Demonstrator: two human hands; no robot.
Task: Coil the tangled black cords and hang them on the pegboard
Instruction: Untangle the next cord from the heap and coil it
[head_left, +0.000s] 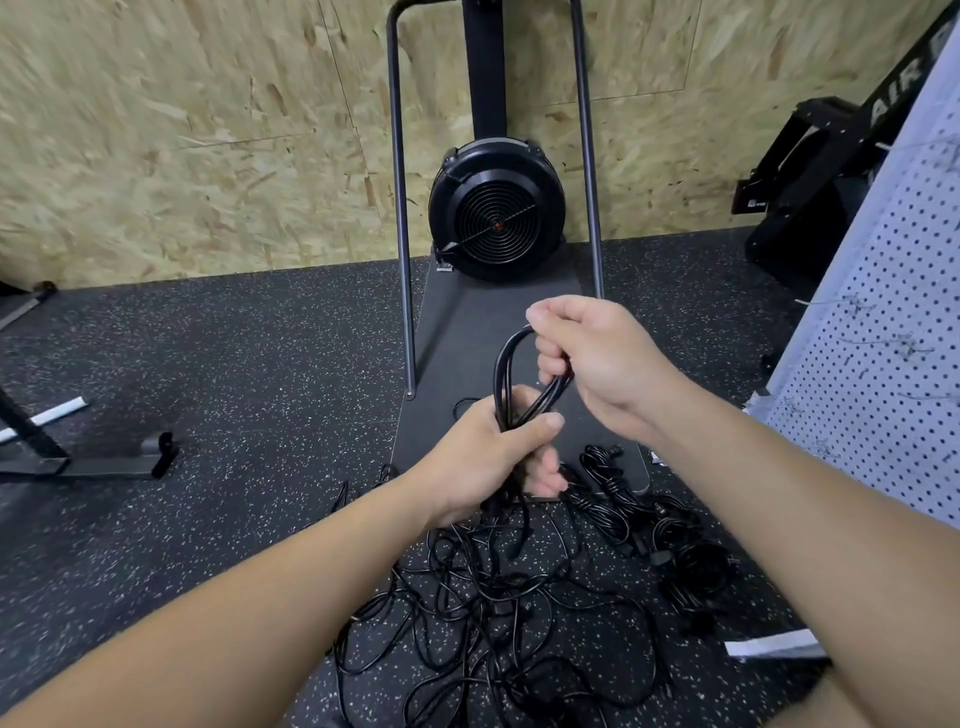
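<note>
A black cord folded into several loops stands between my hands. My left hand grips the lower end of the loops, thumb across the front. My right hand holds the upper end, fingers curled round the strands. A tail hangs from my left hand into a tangled heap of black cords on the speckled floor. Several wrapped cord bundles lie in a row to the right of the heap. The white pegboard leans at the right edge, with thin wire hooks on it.
A black fan machine with a tall metal frame and a dark floor mat stands ahead against the chipboard wall. Black equipment stands at the far right. A metal stand base lies at the left. White paper strip on the floor.
</note>
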